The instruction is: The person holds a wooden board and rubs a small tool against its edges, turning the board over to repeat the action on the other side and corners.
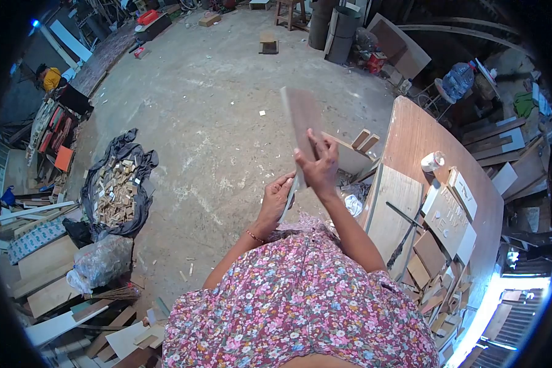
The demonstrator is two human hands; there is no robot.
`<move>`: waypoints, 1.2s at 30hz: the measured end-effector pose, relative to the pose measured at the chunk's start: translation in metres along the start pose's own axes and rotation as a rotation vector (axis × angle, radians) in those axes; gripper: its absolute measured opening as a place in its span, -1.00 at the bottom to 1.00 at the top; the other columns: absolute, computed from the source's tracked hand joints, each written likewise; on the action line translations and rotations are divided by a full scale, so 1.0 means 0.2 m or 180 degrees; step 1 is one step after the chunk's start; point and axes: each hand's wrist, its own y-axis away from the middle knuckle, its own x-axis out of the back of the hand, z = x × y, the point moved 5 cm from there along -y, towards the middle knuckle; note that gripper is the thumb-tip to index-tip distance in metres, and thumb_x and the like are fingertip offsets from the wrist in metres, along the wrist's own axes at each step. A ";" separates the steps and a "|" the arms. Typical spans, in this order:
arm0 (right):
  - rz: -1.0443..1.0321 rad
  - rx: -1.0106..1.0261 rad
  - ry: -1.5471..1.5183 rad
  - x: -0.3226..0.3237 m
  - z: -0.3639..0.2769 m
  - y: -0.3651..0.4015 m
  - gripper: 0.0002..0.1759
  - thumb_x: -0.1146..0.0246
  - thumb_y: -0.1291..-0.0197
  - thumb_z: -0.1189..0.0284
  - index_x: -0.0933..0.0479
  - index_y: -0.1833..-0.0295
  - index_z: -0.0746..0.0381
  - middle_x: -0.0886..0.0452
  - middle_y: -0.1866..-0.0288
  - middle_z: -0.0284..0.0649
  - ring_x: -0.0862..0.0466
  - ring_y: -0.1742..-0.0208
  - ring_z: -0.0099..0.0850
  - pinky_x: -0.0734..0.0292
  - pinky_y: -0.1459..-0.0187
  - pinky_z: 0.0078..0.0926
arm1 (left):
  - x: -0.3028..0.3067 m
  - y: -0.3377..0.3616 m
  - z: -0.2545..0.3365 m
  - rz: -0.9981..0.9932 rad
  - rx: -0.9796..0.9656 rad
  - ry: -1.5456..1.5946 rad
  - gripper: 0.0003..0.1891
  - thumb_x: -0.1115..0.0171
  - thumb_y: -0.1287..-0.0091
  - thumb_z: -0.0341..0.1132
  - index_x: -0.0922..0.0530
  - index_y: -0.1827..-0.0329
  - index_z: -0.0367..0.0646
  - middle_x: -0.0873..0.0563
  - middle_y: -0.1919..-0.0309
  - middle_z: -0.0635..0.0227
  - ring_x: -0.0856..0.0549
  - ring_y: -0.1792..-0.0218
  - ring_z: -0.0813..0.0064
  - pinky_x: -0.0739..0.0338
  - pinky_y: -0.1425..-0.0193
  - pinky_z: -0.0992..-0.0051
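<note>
I hold a thin flat wooden board (pixel 300 116) upright in front of me, above the concrete floor. My right hand (pixel 318 164) lies with its fingers spread against the board's lower face. My left hand (pixel 276 199) grips the board's bottom edge from below. The board's upper end looks blurred. A bracelet shows on my left wrist.
A long wooden table (pixel 423 135) at my right carries wood offcuts, lettered panels (pixel 448 214) and a roll of tape (pixel 432 161). On the floor at left lies a dark sheet piled with small wood blocks (pixel 116 190), beside a plastic bag (pixel 101 262) and stacked boards.
</note>
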 end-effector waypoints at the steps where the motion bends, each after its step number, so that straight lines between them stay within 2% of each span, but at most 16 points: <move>1: -0.0011 -0.0003 0.0010 0.01 -0.03 0.04 -0.36 -0.38 0.31 0.17 -0.51 -0.04 0.04 -0.32 0.06 -0.03 -0.41 0.03 -0.12 -0.36 -0.01 -0.27 | 0.00 -0.01 -0.01 0.0005 0.0008 0.0012 -0.72 0.01 -0.34 -0.32 -0.45 -0.05 -0.23 -0.40 0.70 0.57 -0.28 0.76 0.77 -0.14 0.71 0.72; 3: -0.0233 0.0414 0.0025 0.01 -0.12 0.12 -0.36 -0.38 0.31 0.16 -0.50 -0.04 0.03 -0.32 0.04 -0.03 -0.41 0.01 -0.12 -0.36 -0.02 -0.27 | 0.03 -0.05 -0.03 0.0311 0.0012 0.0284 -0.72 0.00 -0.34 -0.32 -0.46 -0.04 -0.24 -0.41 0.69 0.57 -0.31 0.75 0.77 -0.17 0.71 0.72; 4: -0.0228 0.0425 0.0022 0.01 -0.12 0.11 -0.36 -0.38 0.31 0.16 -0.50 -0.04 0.03 -0.32 0.04 -0.03 -0.41 0.01 -0.12 -0.36 -0.02 -0.27 | 0.03 -0.06 -0.03 0.0308 0.0000 0.0284 -0.72 0.00 -0.34 -0.32 -0.46 -0.04 -0.24 -0.41 0.69 0.57 -0.31 0.75 0.77 -0.17 0.71 0.72; 6: -0.0230 0.0111 -0.0194 0.00 -0.06 0.08 -0.37 -0.37 0.30 0.16 -0.50 -0.04 0.02 -0.32 0.04 -0.03 -0.41 0.01 -0.12 -0.36 -0.01 -0.27 | 0.03 -0.03 -0.02 -0.0037 -0.0048 0.0092 -0.72 0.01 -0.34 -0.31 -0.46 -0.04 -0.23 -0.44 0.67 0.56 -0.34 0.74 0.79 -0.18 0.72 0.73; 10: 0.0018 -0.0284 -0.0228 0.01 0.04 -0.05 -0.36 -0.37 0.29 0.17 -0.49 -0.05 0.07 -0.32 0.05 -0.02 -0.42 0.02 -0.14 -0.37 0.00 -0.29 | 0.00 -0.01 -0.01 -0.0229 -0.0073 -0.0065 -0.72 0.03 -0.35 -0.29 -0.46 -0.04 -0.23 -0.47 0.65 0.56 -0.36 0.72 0.81 -0.17 0.72 0.74; 13: -0.0059 -0.0082 -0.0199 0.01 -0.02 0.02 -0.36 -0.38 0.29 0.17 -0.49 -0.05 0.09 -0.33 0.05 -0.03 -0.42 0.02 -0.13 -0.37 0.00 -0.28 | 0.00 -0.03 -0.03 -0.0230 -0.0045 0.0052 -0.72 0.03 -0.35 -0.29 -0.46 -0.04 -0.22 -0.47 0.66 0.56 -0.36 0.72 0.81 -0.18 0.72 0.74; 15: -0.0190 0.0367 -0.0042 0.02 -0.12 0.11 -0.36 -0.38 0.32 0.19 -0.50 -0.04 0.05 -0.32 0.05 -0.03 -0.42 0.01 -0.11 -0.37 0.00 -0.26 | 0.03 -0.07 -0.04 0.0224 -0.0057 0.0367 -0.71 0.01 -0.34 -0.30 -0.46 -0.05 -0.22 -0.44 0.69 0.56 -0.36 0.73 0.78 -0.19 0.70 0.74; 18: -0.0306 0.0318 -0.0250 0.02 -0.13 0.11 -0.35 -0.38 0.33 0.21 -0.50 -0.05 0.02 -0.33 0.06 -0.03 -0.42 0.02 -0.12 -0.37 -0.01 -0.25 | 0.04 -0.05 -0.03 0.0094 -0.0123 0.0316 -0.73 0.01 -0.34 -0.31 -0.48 -0.02 -0.23 -0.43 0.70 0.56 -0.35 0.74 0.77 -0.21 0.70 0.73; 20: -0.0218 0.0346 -0.0013 0.02 -0.09 0.03 -0.36 -0.38 0.32 0.23 -0.50 -0.04 0.04 -0.33 0.07 -0.04 -0.42 0.04 -0.12 -0.37 -0.01 -0.26 | 0.03 -0.01 0.00 0.0026 -0.0061 0.0118 -0.74 0.01 -0.34 -0.30 -0.49 0.01 -0.24 -0.44 0.70 0.55 -0.35 0.74 0.77 -0.22 0.69 0.73; 22: 0.0106 -0.0145 -0.0100 0.03 0.00 -0.05 -0.37 -0.38 0.32 0.23 -0.50 -0.04 0.06 -0.33 0.07 -0.04 -0.41 0.04 -0.13 -0.36 -0.01 -0.27 | 0.00 0.01 0.03 -0.0066 -0.0006 -0.0059 -0.75 0.01 -0.34 -0.30 -0.49 0.04 -0.24 -0.45 0.70 0.55 -0.36 0.74 0.78 -0.23 0.69 0.73; 25: 0.0102 -0.0053 -0.0133 0.02 0.01 -0.04 -0.37 -0.38 0.31 0.20 -0.51 -0.03 0.08 -0.32 0.06 -0.02 -0.40 0.02 -0.13 -0.35 -0.01 -0.28 | -0.02 0.00 0.03 -0.0064 0.0006 -0.0109 -0.76 0.02 -0.35 -0.29 -0.50 0.08 -0.26 -0.45 0.70 0.55 -0.35 0.74 0.78 -0.24 0.68 0.72; 28: -0.0145 0.0355 0.0055 0.02 -0.10 0.09 -0.36 -0.38 0.31 0.17 -0.50 -0.04 0.06 -0.30 0.03 -0.01 -0.39 0.00 -0.11 -0.34 -0.04 -0.27 | 0.03 -0.04 -0.03 0.0046 0.0021 0.0000 -0.75 0.02 -0.35 -0.29 -0.49 0.06 -0.27 -0.45 0.70 0.55 -0.35 0.74 0.78 -0.24 0.68 0.72; 30: -0.0214 0.0374 -0.0033 0.03 -0.12 0.10 -0.35 -0.37 0.32 0.15 -0.50 -0.05 0.03 -0.29 0.03 -0.01 -0.39 -0.01 -0.09 -0.33 -0.05 -0.24 | 0.03 -0.05 -0.03 -0.0044 -0.0088 0.0176 -0.75 0.02 -0.35 -0.29 -0.49 0.06 -0.27 -0.46 0.70 0.55 -0.36 0.74 0.79 -0.23 0.69 0.73; 32: -0.0167 0.0155 -0.0102 0.03 -0.08 0.07 -0.35 -0.37 0.31 0.15 -0.49 -0.05 0.01 -0.30 0.03 0.00 -0.39 0.00 -0.08 -0.33 -0.05 -0.22 | 0.03 -0.02 -0.02 0.0054 0.0075 0.0034 -0.73 0.02 -0.35 -0.30 -0.47 0.01 -0.26 -0.44 0.71 0.54 -0.35 0.75 0.78 -0.21 0.70 0.72; 34: -0.0011 0.0101 -0.0193 0.00 0.00 -0.01 -0.35 -0.37 0.31 0.15 -0.50 -0.05 0.02 -0.30 0.03 0.00 -0.40 0.01 -0.10 -0.34 -0.04 -0.23 | 0.01 0.00 -0.01 -0.0209 0.0054 0.0093 -0.70 0.01 -0.34 -0.30 -0.45 -0.05 -0.26 -0.42 0.72 0.54 -0.33 0.76 0.76 -0.19 0.71 0.71; 36: 0.0070 -0.0143 -0.0098 0.02 0.03 -0.07 -0.36 -0.37 0.30 0.15 -0.50 -0.04 0.03 -0.30 0.04 0.00 -0.40 0.01 -0.10 -0.34 -0.04 -0.25 | 0.00 0.00 0.01 -0.0202 0.0070 0.0060 -0.68 0.01 -0.34 -0.30 -0.43 -0.08 -0.25 -0.38 0.74 0.55 -0.30 0.79 0.75 -0.17 0.72 0.70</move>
